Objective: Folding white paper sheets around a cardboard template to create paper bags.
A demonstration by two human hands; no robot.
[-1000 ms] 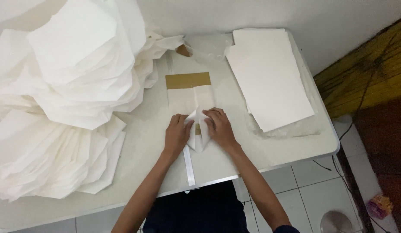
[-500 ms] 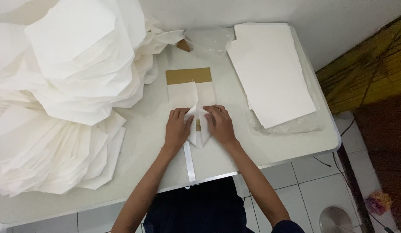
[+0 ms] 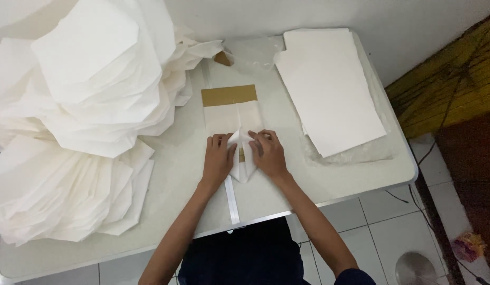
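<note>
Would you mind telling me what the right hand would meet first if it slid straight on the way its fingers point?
The right hand points up-left, so it would probably first meet the raised fold of white paper, then the left hand.

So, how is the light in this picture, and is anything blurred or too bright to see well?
Head view: the light is soft and even, with only faint shadows under the left hand and right hand. The white paper pile is nearly washed out, so its edges are hard to separate. The folded paper and brown board look reasonably sharp. The right edge near the floor is darker.
</note>
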